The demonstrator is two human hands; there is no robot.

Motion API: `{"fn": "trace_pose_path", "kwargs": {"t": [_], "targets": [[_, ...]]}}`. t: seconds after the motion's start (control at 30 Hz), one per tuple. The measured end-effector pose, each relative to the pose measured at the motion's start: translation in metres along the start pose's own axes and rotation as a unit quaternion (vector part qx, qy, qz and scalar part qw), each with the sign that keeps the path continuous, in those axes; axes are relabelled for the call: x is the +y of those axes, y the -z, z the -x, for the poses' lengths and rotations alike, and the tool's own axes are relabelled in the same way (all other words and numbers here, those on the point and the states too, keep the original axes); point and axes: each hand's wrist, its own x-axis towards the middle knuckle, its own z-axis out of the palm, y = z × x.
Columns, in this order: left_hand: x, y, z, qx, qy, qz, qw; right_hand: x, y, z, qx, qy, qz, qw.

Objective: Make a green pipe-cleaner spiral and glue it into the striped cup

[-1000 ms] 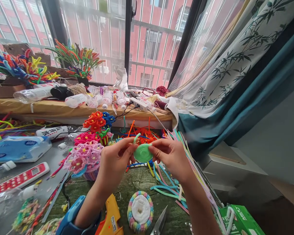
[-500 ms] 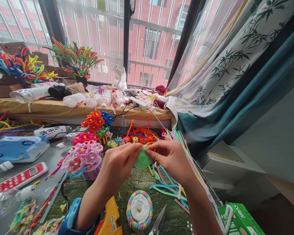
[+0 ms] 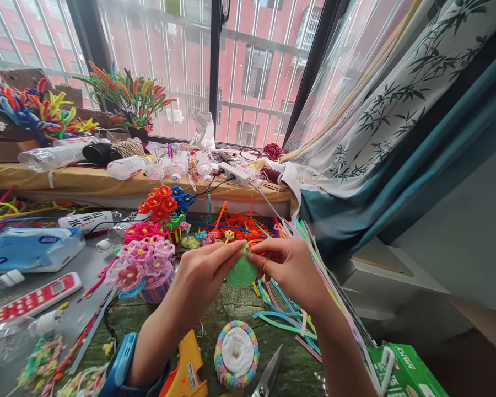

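Observation:
Both hands meet at a light green coiled disc (image 3: 241,271), which looks wound from a chenille stem. On its upper left edge my left hand (image 3: 204,275) pinches with the fingertips. Opposite, my right hand (image 3: 287,270) grips the upper right edge between thumb and fingers. The fingers partly cover the top of the disc. Below them on the table stands a round pot (image 3: 236,353) with a pastel bobbled rim and white filling. Beside it lie scissors (image 3: 268,375), pointed upward, and a yellow-orange glue gun (image 3: 190,366).
Pink flowers (image 3: 143,262) in a striped pot stand left of my hands. Loose pastel chenille stems (image 3: 287,317) lie to the right. A tissue pack (image 3: 28,251) and a red-white remote (image 3: 37,298) are at left. A green box (image 3: 413,369) sits lower right. Bottles (image 3: 126,167) line the sill.
My left fingers have shifted slightly along the top of the green disc. Both hands keep their hold, and the view has moved a little.

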Motion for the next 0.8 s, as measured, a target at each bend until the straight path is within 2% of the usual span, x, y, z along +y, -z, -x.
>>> {"fn": "trace_pose_path", "kwargs": {"t": [0.17, 0.33, 0.8], "targets": [[0.0049, 0.0027, -0.0014, 0.008, 0.027, -0.012, 1.0, 0.0003, -0.0003, 0.0004, -0.001, -0.003, -0.012, 1.0], [0.0037, 0.0022, -0.0007, 0.022, -0.002, 0.007, 1.0, 0.0007, -0.0008, 0.0004, -0.002, -0.006, -0.029, 1.0], [0.004, 0.0046, -0.0031, -0.02, -0.046, -0.034, 0.998, -0.0002, 0.0004, 0.0005, -0.021, 0.011, 0.002, 1.0]]}}
